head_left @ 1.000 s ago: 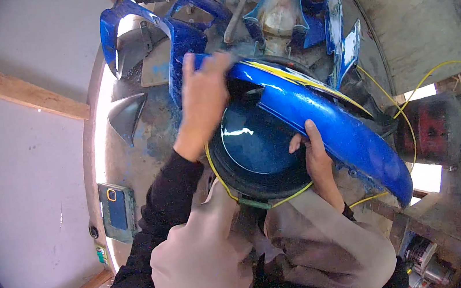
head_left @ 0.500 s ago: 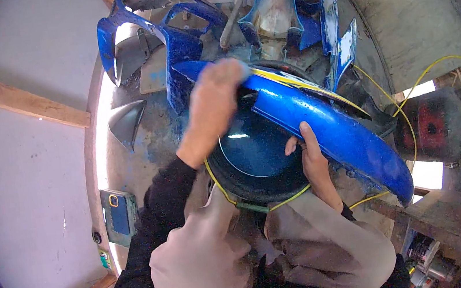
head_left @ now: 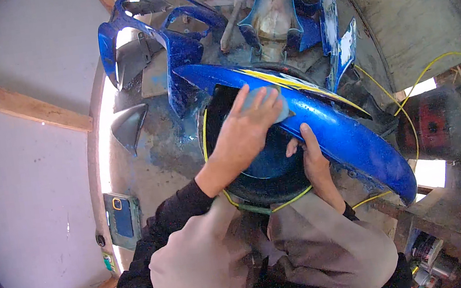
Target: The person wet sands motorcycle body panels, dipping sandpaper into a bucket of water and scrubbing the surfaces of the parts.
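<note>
A long blue motorcycle fender (head_left: 352, 139) with yellow and white stripes lies slantwise over a round black tub (head_left: 233, 184) of dark water. My left hand (head_left: 244, 133) presses a thin grey-blue pad (head_left: 281, 111) against the fender's near side edge, fingers laid over it; the pad's exact kind is unclear. My right hand (head_left: 315, 162) grips the fender's lower edge, its thumb on the outer face and its other fingers partly hidden beneath.
Other blue fairing pieces (head_left: 180, 48) lie beyond the tub, with a shell-shaped panel (head_left: 276, 7) at the back. A phone (head_left: 122, 216) rests by the left wall. Yellow cord (head_left: 411, 126) loops at right, above a wooden bench (head_left: 443, 212).
My left hand has moved right and nearer to me, taking the pad from the striped upper part to the near edge. My right hand and the fender stay nearly in place.
</note>
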### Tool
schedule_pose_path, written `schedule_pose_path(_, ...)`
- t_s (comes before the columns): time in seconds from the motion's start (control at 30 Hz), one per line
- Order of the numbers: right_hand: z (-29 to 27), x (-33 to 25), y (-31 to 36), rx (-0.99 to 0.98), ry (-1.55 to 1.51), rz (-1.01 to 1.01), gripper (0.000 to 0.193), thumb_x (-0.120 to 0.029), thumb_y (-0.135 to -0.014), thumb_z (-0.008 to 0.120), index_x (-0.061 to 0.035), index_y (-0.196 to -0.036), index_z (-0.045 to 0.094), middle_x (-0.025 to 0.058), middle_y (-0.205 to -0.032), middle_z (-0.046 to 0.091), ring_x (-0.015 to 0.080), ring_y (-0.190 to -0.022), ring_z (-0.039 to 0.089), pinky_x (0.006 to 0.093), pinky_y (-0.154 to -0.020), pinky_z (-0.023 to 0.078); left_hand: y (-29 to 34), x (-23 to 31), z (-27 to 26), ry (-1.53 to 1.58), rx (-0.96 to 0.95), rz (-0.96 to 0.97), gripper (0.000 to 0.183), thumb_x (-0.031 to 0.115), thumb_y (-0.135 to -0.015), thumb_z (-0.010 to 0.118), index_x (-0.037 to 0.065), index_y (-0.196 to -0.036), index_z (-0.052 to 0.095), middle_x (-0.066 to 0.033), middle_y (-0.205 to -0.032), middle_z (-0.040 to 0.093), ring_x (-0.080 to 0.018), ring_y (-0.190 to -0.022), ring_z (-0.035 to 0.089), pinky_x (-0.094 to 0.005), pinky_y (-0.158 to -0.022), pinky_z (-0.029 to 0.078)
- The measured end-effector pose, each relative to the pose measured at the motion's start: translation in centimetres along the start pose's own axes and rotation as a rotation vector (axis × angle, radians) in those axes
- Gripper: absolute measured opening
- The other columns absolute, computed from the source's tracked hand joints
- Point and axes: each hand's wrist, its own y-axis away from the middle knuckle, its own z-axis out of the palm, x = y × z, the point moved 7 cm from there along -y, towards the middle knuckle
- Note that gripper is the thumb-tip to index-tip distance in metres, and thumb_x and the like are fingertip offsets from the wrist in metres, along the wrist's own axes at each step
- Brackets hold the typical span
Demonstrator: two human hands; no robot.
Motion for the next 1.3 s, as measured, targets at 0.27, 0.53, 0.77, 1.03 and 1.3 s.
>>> schedule_pose_path(0.27,0.3,-0.3,0.0,0.025,0.002,-0.039,0.039,-0.037,-0.103,0.053,0.0003,-0.100,0.062,0.0094,-0.066,0.060,0.0185,-0.060,0.059,0.0299,-0.060,0.047,1.5,-11.4,-1.4,-0.080,0.185,-0.255,0.046,-0.005,-0.082,0.057,0.004,-0.128,0.059,-0.0187,-0.134,0.059,-0.0402,-0.125,0.054,-0.0458,-0.109,0.042)
schedule_pose_path(0.53,0.2,-0.9,0.2,0.003,0.043,-0.040,0.040,-0.040,-0.103,0.051,-0.0018,-0.097,0.064,0.0082,-0.067,0.062,0.0168,-0.060,0.059,0.0282,-0.063,0.045,1.3,-11.6,-1.6,0.025,0.119,-0.484,0.048,-0.006,-0.083,0.056,0.006,-0.129,0.059,-0.0182,-0.135,0.060,-0.0327,-0.125,0.058,-0.0417,-0.106,0.047)
schedule_pose_path(0.77,0.9,-1.2,0.3,0.009,0.067,0.010,0.048,-0.043,-0.104,0.047,-0.0039,-0.085,0.066,0.0065,-0.068,0.065,0.0140,-0.067,0.056,0.0277,-0.070,0.044,1.0,-2.1,0.7,0.196,0.088,-0.020,0.056,-0.009,-0.078,0.056,0.005,-0.132,0.057,-0.0156,-0.144,0.054,-0.0330,-0.133,0.052,-0.0416,-0.112,0.043)
schedule_pose_path(1.03,0.0,-0.9,0.3,0.025,0.053,-0.024,0.045,-0.042,-0.104,0.048,-0.0029,-0.088,0.064,0.0077,-0.068,0.063,0.0154,-0.065,0.058,0.0278,-0.069,0.045,0.3,-9.3,-0.9,0.047,0.126,-0.305,0.044,-0.003,-0.086,0.051,-0.001,-0.130,0.056,-0.0241,-0.133,0.059,-0.0372,-0.125,0.057,-0.0447,-0.105,0.048)
schedule_pose_path(1.3,0.0,-1.0,0.5,0.020,0.071,0.029,0.051,-0.044,-0.104,0.045,-0.0056,-0.077,0.065,0.0059,-0.068,0.065,0.0140,-0.069,0.057,0.0274,-0.073,0.044,0.2,-10.4,-1.2,0.044,0.135,-0.390,0.041,-0.003,-0.089,0.051,0.003,-0.128,0.059,-0.0228,-0.124,0.064,-0.0389,-0.113,0.064,-0.0454,-0.095,0.054)
